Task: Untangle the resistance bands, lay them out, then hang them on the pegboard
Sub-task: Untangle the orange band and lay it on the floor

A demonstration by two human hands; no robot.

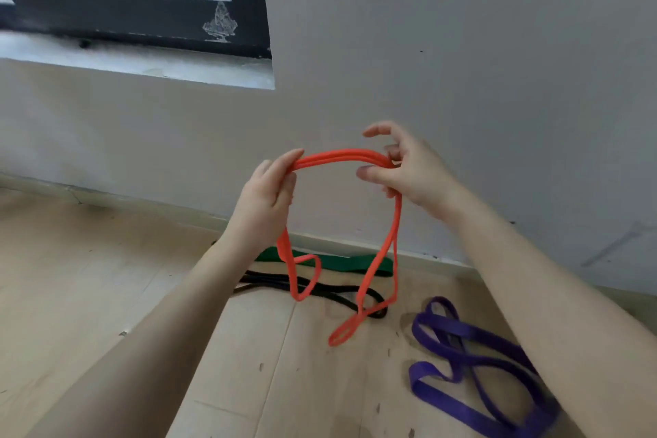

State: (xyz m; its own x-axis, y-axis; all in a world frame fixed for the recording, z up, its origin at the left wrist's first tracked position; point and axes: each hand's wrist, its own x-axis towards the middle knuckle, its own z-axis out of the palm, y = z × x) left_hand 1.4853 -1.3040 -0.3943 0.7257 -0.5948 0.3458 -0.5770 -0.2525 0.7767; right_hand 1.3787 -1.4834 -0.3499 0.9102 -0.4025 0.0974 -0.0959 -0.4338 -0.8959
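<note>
Step in hand: I read this as the untangling stage, with the orange band [343,158] lifted off the floor and worked in the air while the others wait.
Left hand [268,194]: at about 9 o'clock of the raised span, fingers curled round the bunched strands of the orange band, a short loop dropping from beneath it.
Orange band: several strands run side by side between my two hands; a longer loop hangs at 5 o'clock, its tip low over the floor [106,277], though I cannot tell if it touches.
Right hand [409,171]: at 3 o'clock of the span, thumb and curled fingers pinching the strands, forefinger lifted free.
Green band [341,261]: flat on the floor by the wall, at 12 o'clock of the black band [320,286], which lies just in front of it.
Purple band [465,363]: at 4 o'clock, loosely looped on the floor, well apart from the other two.
Next move: I judge the doubled strands must be parted and the wraps let fall open, then the band laid out flat.
Hidden: no pegboard in view; my right forearm cuts off part of the purple band; where the orange strands cross inside either grip I cannot make out.
</note>
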